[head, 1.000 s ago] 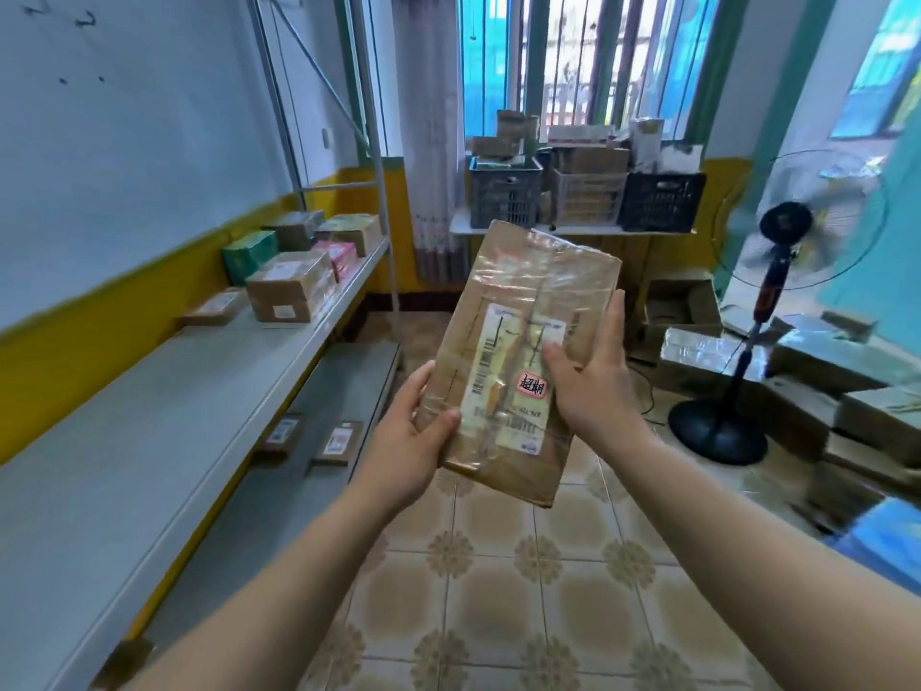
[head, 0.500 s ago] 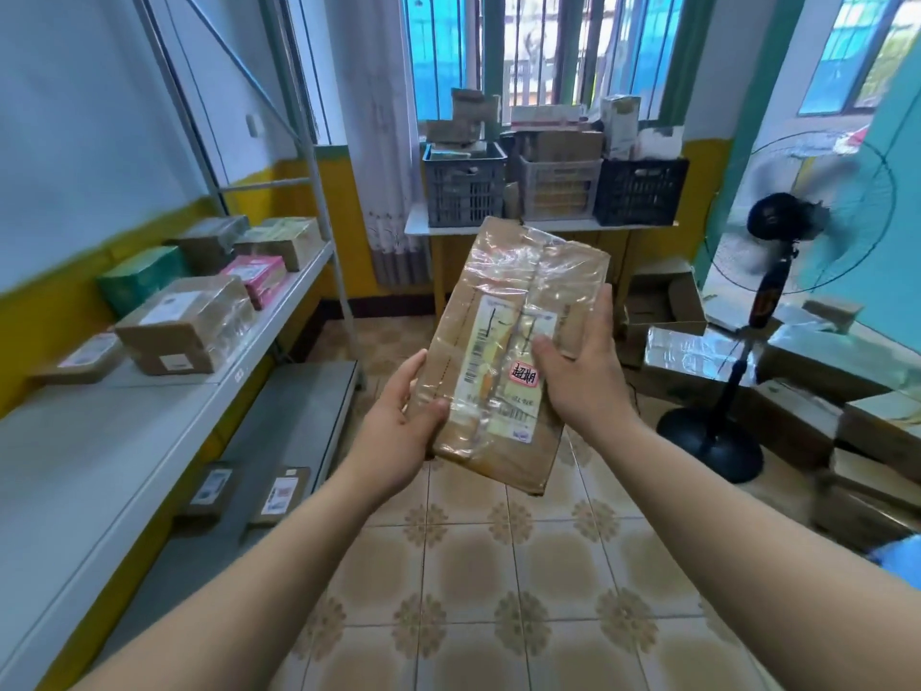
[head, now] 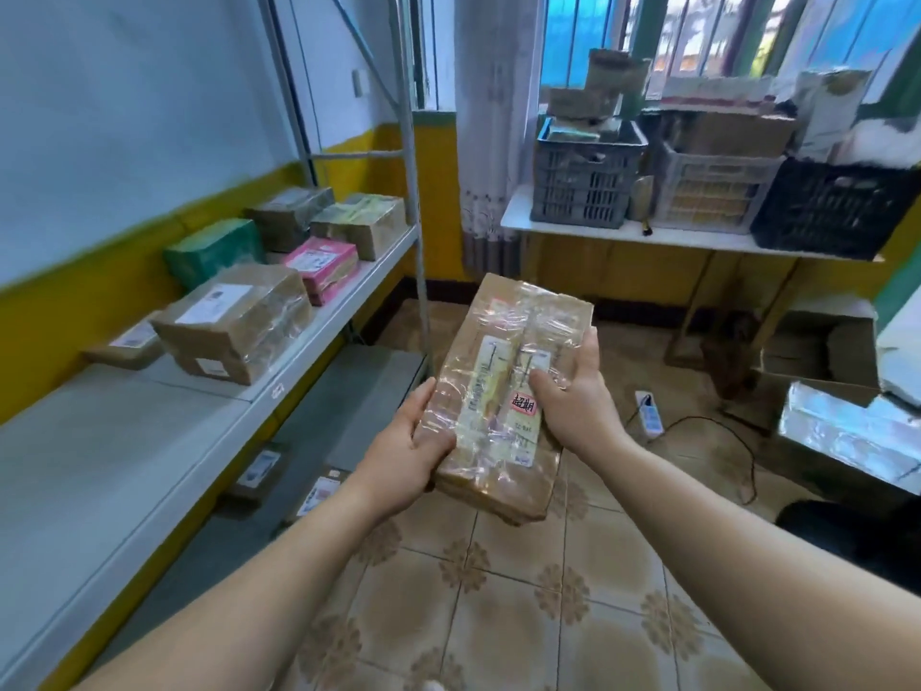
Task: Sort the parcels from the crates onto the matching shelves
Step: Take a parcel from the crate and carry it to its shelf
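One taped brown parcel (head: 518,331) is held in mid-air above the tiled floor (head: 498,615), beside the shelves (head: 199,441), gripped at its edges by the curled fingers (head: 587,354) of the left hand (head: 403,451) and right hand (head: 573,406). Label-reading is judged under way; a matching shelf must be picked next.

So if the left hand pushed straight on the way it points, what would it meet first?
The left hand grips the parcel, which lies directly in its line. Past that it would probably meet the right hand holding the opposite edge, though depth is unclear.
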`<state>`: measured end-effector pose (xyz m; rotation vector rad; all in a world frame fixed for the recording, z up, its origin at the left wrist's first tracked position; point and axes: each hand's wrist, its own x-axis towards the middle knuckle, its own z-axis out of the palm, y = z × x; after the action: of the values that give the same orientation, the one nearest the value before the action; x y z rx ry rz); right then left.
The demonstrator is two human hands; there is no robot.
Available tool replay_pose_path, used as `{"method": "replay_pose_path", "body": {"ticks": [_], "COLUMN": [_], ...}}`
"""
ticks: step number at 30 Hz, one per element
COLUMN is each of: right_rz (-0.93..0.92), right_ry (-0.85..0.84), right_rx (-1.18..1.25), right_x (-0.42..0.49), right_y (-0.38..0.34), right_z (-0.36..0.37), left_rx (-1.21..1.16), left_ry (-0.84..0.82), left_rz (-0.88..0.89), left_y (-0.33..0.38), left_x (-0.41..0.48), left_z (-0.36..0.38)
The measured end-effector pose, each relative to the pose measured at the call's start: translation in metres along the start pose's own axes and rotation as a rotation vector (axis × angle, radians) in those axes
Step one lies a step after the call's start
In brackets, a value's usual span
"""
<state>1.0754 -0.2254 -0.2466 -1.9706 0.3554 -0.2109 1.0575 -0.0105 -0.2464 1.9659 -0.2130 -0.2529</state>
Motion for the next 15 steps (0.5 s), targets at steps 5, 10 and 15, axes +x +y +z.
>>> {"method": "replay_pose_path", "body": {"ticks": [5, 10, 15], "right_rz": [0.06, 0.038, 0.028], "right_ry": [-0.073, -0.115, -0.19], "right_rx": [-0.017, -0.065, -0.051], "right_x": [0.1, 0.179, 0.251], "right_y": [-0.003, -0.02, -0.02], "right_z": [0.054, 0.081, 0.112], "left_rx": [-0.065, -0.052, -0.091], "left_ry": [-0.003, 0.012, 0.055], "left_rz": [-0.066, -0.121, -0.224], "left_y": [-0.029, -0.044, -0.065], "left_x": [0.095, 0.178, 0.237], "left_z": [-0.036, -0.067, -0.084]}}
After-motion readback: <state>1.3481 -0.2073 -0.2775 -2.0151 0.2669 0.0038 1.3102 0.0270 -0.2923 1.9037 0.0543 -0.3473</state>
